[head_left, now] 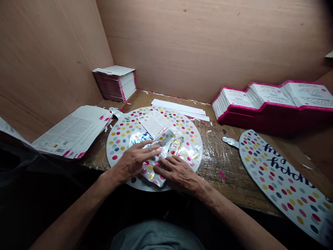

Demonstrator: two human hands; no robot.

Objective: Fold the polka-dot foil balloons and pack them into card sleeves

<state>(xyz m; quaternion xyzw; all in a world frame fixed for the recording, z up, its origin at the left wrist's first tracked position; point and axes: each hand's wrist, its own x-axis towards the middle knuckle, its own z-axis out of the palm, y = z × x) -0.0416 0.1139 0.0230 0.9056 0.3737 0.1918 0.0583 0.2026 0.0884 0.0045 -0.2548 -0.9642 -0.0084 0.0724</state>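
Observation:
A folded foil balloon [154,170] with coloured dots lies on top of a flat, round foil balloon [118,140], white with the same dots. My left hand [132,158] rests on the folded balloon's left side, its fingers stretched out flat. On the other side, my right hand [179,172] has its fingers curled and closed on the folded balloon's right edge; the fingertips are partly hidden. Just beyond my fingers, a white printed card [153,123] lies on the round balloon, partly covered by the folded foil.
White printed card sleeves [75,128] lie at the left, with a stack [116,83] behind. White paper strips [179,109] lie behind the round balloon. Stepped pink-edged stacks [270,97] stand back right. Another dotted balloon [281,180] overhangs the table's [215,156] front edge.

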